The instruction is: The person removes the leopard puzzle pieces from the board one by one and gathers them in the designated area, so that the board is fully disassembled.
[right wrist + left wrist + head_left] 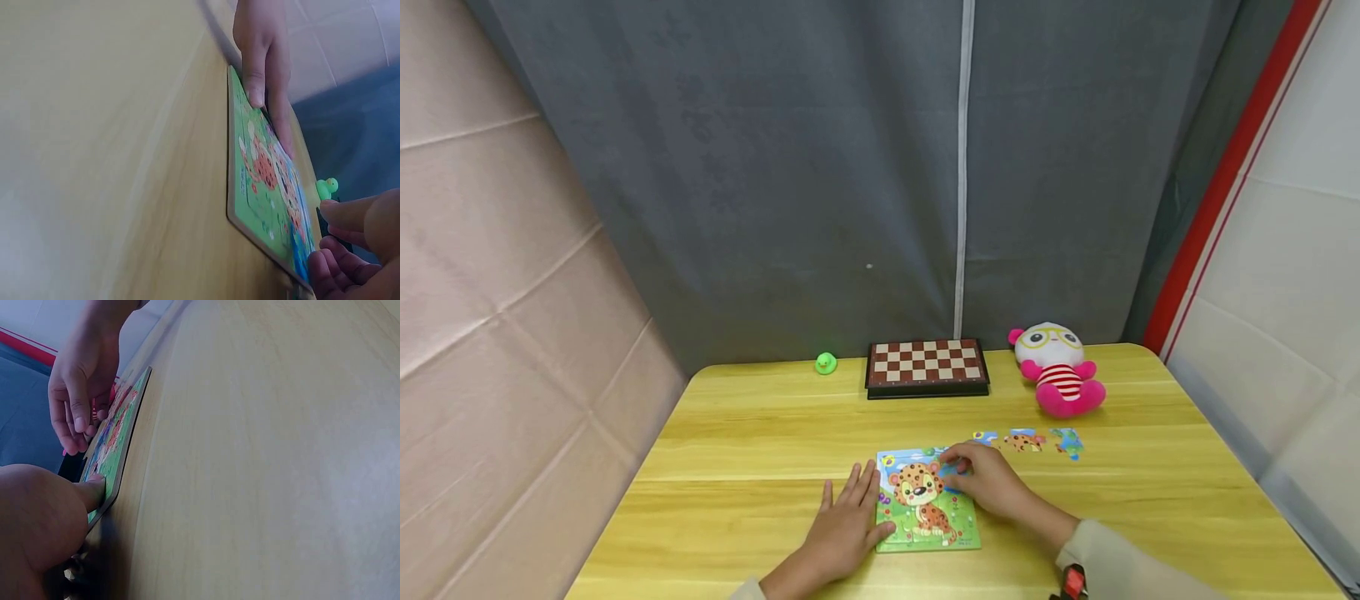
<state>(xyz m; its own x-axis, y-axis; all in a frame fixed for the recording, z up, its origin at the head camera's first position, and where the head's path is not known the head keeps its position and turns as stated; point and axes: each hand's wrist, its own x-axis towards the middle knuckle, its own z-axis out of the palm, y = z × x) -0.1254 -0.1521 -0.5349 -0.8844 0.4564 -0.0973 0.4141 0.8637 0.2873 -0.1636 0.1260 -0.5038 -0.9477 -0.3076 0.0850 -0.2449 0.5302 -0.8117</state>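
Observation:
A square jigsaw puzzle with a cartoon leopard on a green and blue ground lies flat on the table. My left hand rests at its left side, fingers straight along the edge and thumb on the lower left border. Over the puzzle's upper right corner is my right hand, its fingers bent. In the right wrist view a gap shows between the thumb and the fingers, with no piece seen in it. Several loose puzzle pieces, one with leopard spots, another blue and green, lie beyond the right hand.
A brown and white checkered game board sits at the table's back edge. Left of it is a small green rubber duck; to its right, a pink and white plush toy. A grey curtain hangs behind the wooden table.

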